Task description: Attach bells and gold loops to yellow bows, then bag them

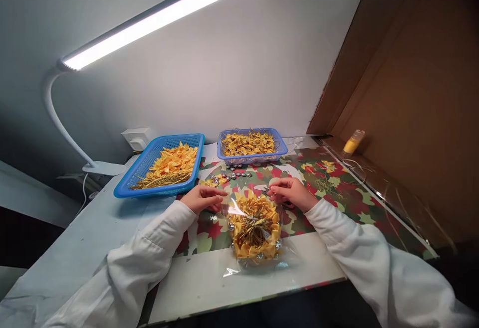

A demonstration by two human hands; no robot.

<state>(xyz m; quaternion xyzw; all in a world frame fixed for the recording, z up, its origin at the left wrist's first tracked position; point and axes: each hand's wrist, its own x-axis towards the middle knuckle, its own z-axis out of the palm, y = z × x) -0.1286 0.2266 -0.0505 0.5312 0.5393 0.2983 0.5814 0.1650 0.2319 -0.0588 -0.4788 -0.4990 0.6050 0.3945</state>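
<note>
A clear plastic bag (288, 255) lies on the near part of the table. Inside it is a bundle of yellow ribbon bows (243, 253) with silver bells round the edge and a tuft of gold ties (256, 231) in the middle. My left hand (202, 198) is at the bag's upper left, fingers stretched towards it and slightly apart. By the upper right corner, my right hand (294, 193) has its fingers loosely bent, thumb apart from the palm. Whether the fingertips touch the clear film is hard to make out.
Behind my left hand stands a blue basket (123, 191) of yellow bows and gold ties. A smaller purple-blue basket (252, 159) of gold bows is at the back. Silver bells (235, 175) lie before it. A lamp (168, 19) hangs above; cardboard (411, 93) borders the right.
</note>
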